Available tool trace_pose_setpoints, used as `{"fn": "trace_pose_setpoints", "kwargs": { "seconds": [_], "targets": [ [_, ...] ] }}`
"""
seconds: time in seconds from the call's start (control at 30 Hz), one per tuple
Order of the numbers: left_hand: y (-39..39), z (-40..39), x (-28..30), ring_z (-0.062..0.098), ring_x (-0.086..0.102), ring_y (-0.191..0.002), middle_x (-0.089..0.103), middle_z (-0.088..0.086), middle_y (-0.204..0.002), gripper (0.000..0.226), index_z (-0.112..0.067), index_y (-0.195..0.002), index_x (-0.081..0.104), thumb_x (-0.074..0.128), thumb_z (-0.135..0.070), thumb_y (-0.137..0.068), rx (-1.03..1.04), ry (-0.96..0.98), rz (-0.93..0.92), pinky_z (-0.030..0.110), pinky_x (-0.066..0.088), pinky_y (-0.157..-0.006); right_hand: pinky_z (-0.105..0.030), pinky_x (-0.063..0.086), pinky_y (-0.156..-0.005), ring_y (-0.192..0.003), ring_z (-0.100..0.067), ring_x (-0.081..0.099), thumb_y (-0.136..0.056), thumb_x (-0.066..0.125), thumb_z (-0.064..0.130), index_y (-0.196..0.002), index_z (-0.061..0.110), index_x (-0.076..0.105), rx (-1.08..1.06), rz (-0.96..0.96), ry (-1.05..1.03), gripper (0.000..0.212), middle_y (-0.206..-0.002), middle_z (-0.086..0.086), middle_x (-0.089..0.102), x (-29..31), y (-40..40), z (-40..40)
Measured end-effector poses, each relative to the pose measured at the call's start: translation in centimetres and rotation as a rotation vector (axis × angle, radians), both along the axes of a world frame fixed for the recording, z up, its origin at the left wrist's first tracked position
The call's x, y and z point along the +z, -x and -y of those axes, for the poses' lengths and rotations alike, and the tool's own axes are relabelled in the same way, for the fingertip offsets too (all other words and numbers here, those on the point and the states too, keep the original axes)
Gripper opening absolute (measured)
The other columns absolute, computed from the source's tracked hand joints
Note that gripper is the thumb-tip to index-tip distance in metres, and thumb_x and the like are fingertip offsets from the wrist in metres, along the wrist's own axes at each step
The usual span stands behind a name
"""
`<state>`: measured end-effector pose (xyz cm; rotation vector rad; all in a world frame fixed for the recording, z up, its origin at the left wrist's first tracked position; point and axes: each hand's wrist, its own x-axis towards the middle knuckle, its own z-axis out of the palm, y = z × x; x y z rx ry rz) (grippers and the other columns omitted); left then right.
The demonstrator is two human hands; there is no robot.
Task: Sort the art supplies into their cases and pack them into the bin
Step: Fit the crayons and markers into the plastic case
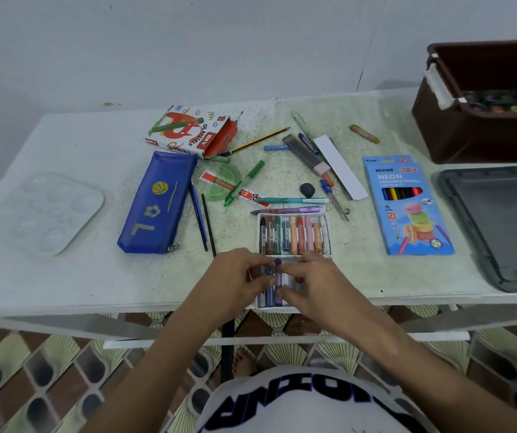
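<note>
Pale, speckled green covers the table (94, 276), which is set against a plain white wall, with patterned brown-and-cream floor tiles seen beneath its near edge. Scattered art supplies are spread across the middle. At ten o'clock an open oil pastel box (188, 129) is seen; below it, at nine o'clock, a blue pencil case (157, 204) lies zipped, and further left a clear paint palette (47, 210). At three o'clock a blue box of neon coloured pencils (407, 204) lies flat, with a grey lid (497, 226) beside it at the table's right edge. At two o'clock a brown bin (475, 120) stands open, small round things dimly visible inside. Loose pens, pencils, a green protractor (222, 185) and a dark eraser (307, 189) are strewn about the centre.

At six o'clock, near the front edge, a white pastel tray (294, 234) holds a full far row of pastels. Both arms are reached forward over its near row. A purple pastel (278, 278) is pinched between the fingers of the left hand (238, 276) and the right hand (316, 282), curled around it from either side, its tip pointing away.
</note>
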<state>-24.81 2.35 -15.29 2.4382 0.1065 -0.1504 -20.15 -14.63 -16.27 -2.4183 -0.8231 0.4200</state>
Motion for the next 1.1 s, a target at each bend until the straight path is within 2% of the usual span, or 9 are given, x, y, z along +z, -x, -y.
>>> {"fn": "trace_pose_setpoints", "kwargs": {
  "seconds": [0.13, 0.33, 0.5, 0.6, 0.7, 0.83, 0.9, 0.97, 1.1],
  "targets": [
    [0.1, -0.1, -0.5, 0.002, 0.050, -0.071, 0.056, -0.009, -0.081, 0.028, -0.027, -0.110, 0.070, 0.068, -0.039, -0.085, 0.012, -0.053, 0.023, 0.015, 0.037, -0.062, -0.021, 0.030, -0.074, -0.089, -0.008, 0.039, -0.088, 0.063, 0.037, -0.129, 0.030, 0.058, -0.003, -0.007, 0.000, 0.041, -0.097, 0.003, 0.043, -0.1, 0.1, 0.2],
    [-0.4, -0.1, -0.5, 0.007, 0.049, -0.071, 0.051, -0.009, -0.079, 0.028, -0.029, -0.110, 0.070, 0.067, -0.041, -0.085, -0.061, -0.128, -0.024, 0.026, 0.042, -0.065, -0.023, 0.038, -0.075, -0.088, -0.011, 0.046, -0.087, 0.064, 0.037, -0.126, 0.029, 0.060, 0.036, -0.033, -0.003, 0.040, -0.092, 0.003, 0.046, 0.0, -0.3, 0.3],
    [-3.1, -1.9, 1.1, 0.007, 0.054, -0.072, 0.059, -0.009, -0.082, 0.020, -0.027, -0.100, 0.070, 0.068, -0.040, -0.084, -0.014, -0.043, -0.045, 0.019, 0.041, -0.064, -0.014, 0.051, -0.063, -0.074, -0.004, 0.059, -0.086, 0.068, 0.029, -0.117, 0.024, 0.064, -0.125, -0.260, -0.162, 0.032, -0.095, 0.004, 0.061, 2.2, -3.7, 1.2],
    [-6.5, -4.3, 1.8, 0.008, 0.059, -0.070, 0.065, -0.009, -0.080, 0.020, -0.023, -0.100, 0.071, 0.068, -0.037, -0.086, 0.125, -0.024, 0.094, 0.023, 0.049, -0.068, -0.003, 0.039, -0.052, -0.056, 0.011, 0.053, -0.084, 0.070, 0.028, -0.111, 0.021, 0.068, -0.276, -0.107, -0.215, 0.028, -0.083, 0.009, 0.063, 2.9, -8.4, 1.9],
    [-9.9, -6.3, 1.9, 0.008, 0.060, -0.070, 0.067, -0.005, -0.081, 0.020, -0.018, -0.098, 0.073, 0.069, -0.033, -0.085, 0.215, -0.031, 0.196, 0.016, 0.046, -0.064, 0.000, 0.035, -0.051, -0.059, 0.005, 0.055, -0.083, 0.071, 0.026, -0.102, 0.016, 0.073, -0.381, -0.003, -0.211, 0.022, -0.082, 0.005, 0.067, 2.8, -12.6, 2.2],
    [-13.6, -8.6, 1.1, 0.006, 0.055, -0.065, 0.067, -0.002, -0.087, 0.021, -0.017, -0.105, 0.069, 0.065, -0.029, -0.088, 0.239, -0.101, 0.187, 0.014, 0.038, -0.058, -0.007, 0.035, -0.045, -0.060, -0.006, 0.055, -0.087, 0.066, 0.024, -0.096, 0.013, 0.074, -0.429, 0.061, -0.127, 0.017, -0.090, -0.002, 0.070, 2.1, -16.0, 1.8],
    [-15.0, -9.6, 0.4, 0.008, 0.053, -0.061, 0.066, 0.003, -0.089, 0.026, -0.015, -0.114, 0.066, 0.061, -0.020, -0.090, 0.231, -0.150, 0.160, 0.019, 0.040, -0.058, -0.017, 0.039, -0.051, -0.061, -0.009, 0.055, -0.088, 0.064, 0.024, -0.095, 0.010, 0.073, -0.430, 0.092, -0.037, 0.018, -0.089, -0.007, 0.070, 1.6, -16.9, 1.4],
    [-16.0, -10.4, -0.1, 0.017, 0.058, -0.072, 0.065, 0.008, -0.094, 0.034, -0.015, -0.124, 0.062, 0.056, -0.014, -0.090, 0.210, -0.225, 0.143, 0.027, 0.047, -0.069, -0.024, 0.042, -0.058, -0.067, -0.020, 0.058, -0.089, 0.063, 0.024, -0.092, 0.005, 0.073, -0.437, 0.111, 0.012, 0.022, -0.086, -0.013, 0.069, 0.9, -17.6, 1.1],
    [-17.2, -11.3, -0.7, 0.030, 0.060, -0.100, 0.060, 0.012, -0.121, 0.041, -0.021, -0.128, 0.059, 0.047, -0.008, -0.092, 0.150, -0.400, 0.094, 0.042, 0.053, -0.081, -0.027, 0.040, -0.054, -0.061, -0.025, 0.057, -0.090, 0.060, 0.032, -0.077, 0.003, 0.071, -0.453, 0.125, 0.046, 0.034, -0.070, -0.014, 0.063, 0.0, -18.2, 0.7]
  ]
}}
